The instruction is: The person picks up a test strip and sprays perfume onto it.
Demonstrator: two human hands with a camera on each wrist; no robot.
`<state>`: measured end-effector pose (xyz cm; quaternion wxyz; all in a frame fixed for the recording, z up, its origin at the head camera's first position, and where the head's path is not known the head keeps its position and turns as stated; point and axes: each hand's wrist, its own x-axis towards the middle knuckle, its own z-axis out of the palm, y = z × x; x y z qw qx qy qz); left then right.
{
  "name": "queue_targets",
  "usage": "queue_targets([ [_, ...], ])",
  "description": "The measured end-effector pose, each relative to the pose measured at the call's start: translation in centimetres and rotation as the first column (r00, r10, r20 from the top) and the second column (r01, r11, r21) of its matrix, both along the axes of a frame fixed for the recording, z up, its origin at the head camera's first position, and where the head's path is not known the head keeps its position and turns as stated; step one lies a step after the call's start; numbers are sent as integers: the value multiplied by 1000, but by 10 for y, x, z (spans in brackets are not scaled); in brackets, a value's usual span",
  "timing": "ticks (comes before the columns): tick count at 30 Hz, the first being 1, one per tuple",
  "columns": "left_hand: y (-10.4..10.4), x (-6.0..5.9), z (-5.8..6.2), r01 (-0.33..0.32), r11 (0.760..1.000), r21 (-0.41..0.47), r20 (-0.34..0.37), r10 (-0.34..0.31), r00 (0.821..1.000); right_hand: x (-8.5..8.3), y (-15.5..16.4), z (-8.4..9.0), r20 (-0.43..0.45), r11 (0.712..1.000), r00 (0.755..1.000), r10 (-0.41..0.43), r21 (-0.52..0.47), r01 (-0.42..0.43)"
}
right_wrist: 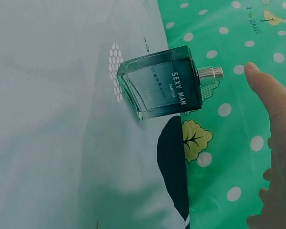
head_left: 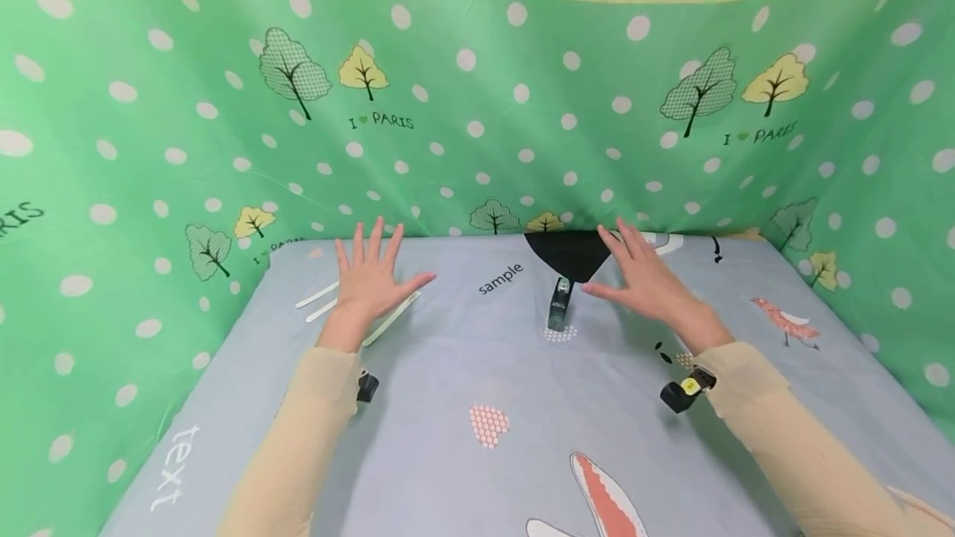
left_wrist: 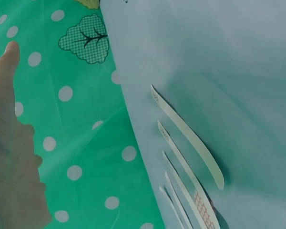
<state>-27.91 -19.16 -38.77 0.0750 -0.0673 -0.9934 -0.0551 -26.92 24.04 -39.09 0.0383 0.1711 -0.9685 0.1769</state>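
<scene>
My left hand (head_left: 370, 284) is held with fingers spread over the left side of the table, nothing in it. Beneath and around it lie several narrow white paper strips, like perfume test strips (left_wrist: 188, 133), side by side with small print at one end; the hand hides part of them in the head view. On the right, my right hand (head_left: 651, 282) is also spread and holds nothing. Just left of its thumb a glass perfume bottle (head_left: 559, 306) stands upright on the cloth. In the right wrist view the dark green perfume bottle (right_wrist: 159, 86) has a silver spray top without a cap.
A grey-blue cloth (head_left: 448, 355) with printed hearts, birds and words covers the table. Behind and along both sides hangs a green dotted curtain (head_left: 477, 89). Small black cameras (head_left: 677, 396) are strapped at both wrists.
</scene>
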Motion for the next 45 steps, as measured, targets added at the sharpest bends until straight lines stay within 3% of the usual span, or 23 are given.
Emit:
queue_targets([
  [6,-9,8,-7,-15,1000,-12,36,16,999,1,-6,-4,28,999,999,37,-6,-36],
  [18,-16,5,-1,-10,1000,-4,42,10,999,-3,-11,-4,63,999,997,40,-25,-38],
  [45,-38,17,-13,-38,998,44,91,34,995,-2,-14,-6,111,997,992,64,-43,-60],
])
